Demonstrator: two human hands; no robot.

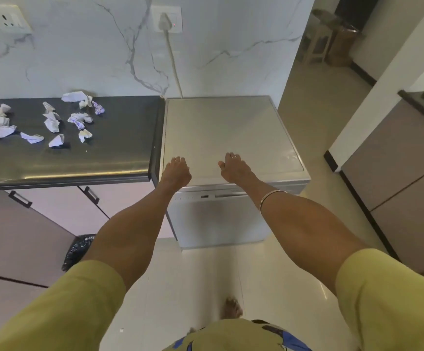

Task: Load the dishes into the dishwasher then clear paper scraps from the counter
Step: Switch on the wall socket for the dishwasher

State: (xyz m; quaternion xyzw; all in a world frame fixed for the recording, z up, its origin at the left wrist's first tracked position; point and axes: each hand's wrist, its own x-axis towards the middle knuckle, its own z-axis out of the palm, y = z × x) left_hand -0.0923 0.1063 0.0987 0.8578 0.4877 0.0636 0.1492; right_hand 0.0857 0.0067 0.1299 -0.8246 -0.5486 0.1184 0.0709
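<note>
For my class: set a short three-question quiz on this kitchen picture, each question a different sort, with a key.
1. True or false: the dishwasher door is open.
2. The paper scraps lie on: A the floor, B the dark counter, C the dishwasher top.
3. Fill in: the left hand and right hand hover over or rest on the dishwasher's ____.

Key: 1 false; 2 B; 3 top.

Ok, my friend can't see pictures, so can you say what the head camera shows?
A person reaches both arms out over a closed silver dishwasher, the left hand and right hand at the front edge of its top, holding nothing. To the left, crumpled paper scraps lie scattered on a dark counter below a marble wall.
</note>
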